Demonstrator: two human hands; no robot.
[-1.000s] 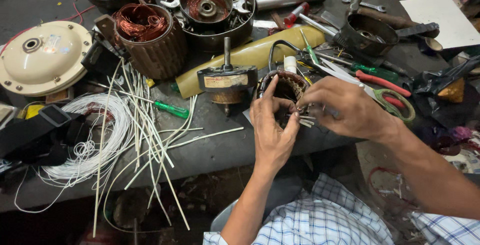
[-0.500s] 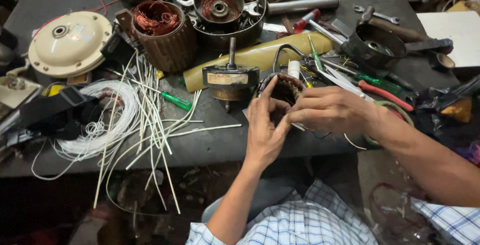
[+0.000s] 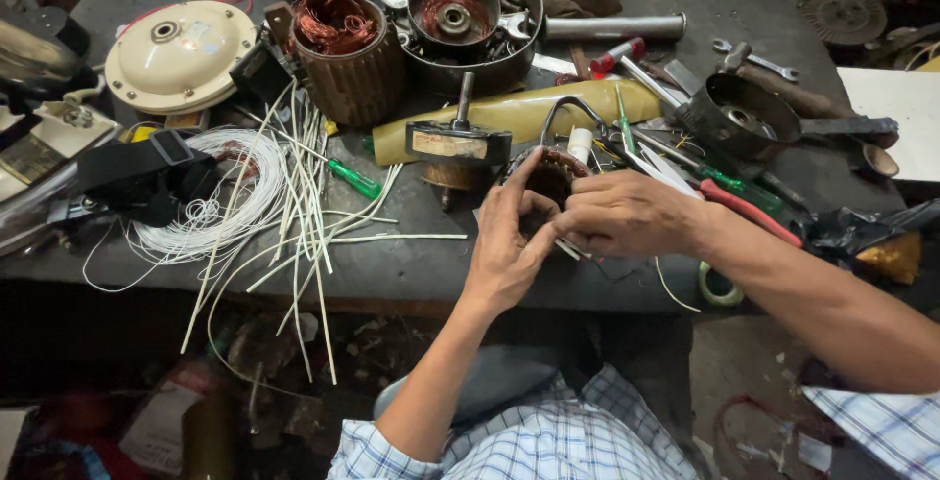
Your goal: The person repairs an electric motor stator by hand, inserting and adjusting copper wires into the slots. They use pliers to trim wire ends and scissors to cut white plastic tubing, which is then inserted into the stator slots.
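A round motor stator with copper windings (image 3: pixel 551 174) sits near the front edge of the dark workbench (image 3: pixel 411 269). My left hand (image 3: pixel 507 235) rests on its near left side, fingertips pressed to its rim. My right hand (image 3: pixel 627 214) comes in from the right and covers the stator's right half, fingers curled onto it. Thin white strips poke out under my right hand. Most of the stator is hidden by both hands.
A rotor with a shaft (image 3: pixel 457 142) stands just left of the stator. Behind are a yellow tube (image 3: pixel 519 113), two wound stators (image 3: pixel 343 49), a cream round cover (image 3: pixel 181 54), white wire coil (image 3: pixel 220 201), loose white sleeves (image 3: pixel 313 206), green screwdriver (image 3: pixel 348 176), red-handled pliers (image 3: pixel 749 211), spanners.
The view has shifted, so the bench sits more to the right in frame. Both hands stay on the stator with only small finger movements.
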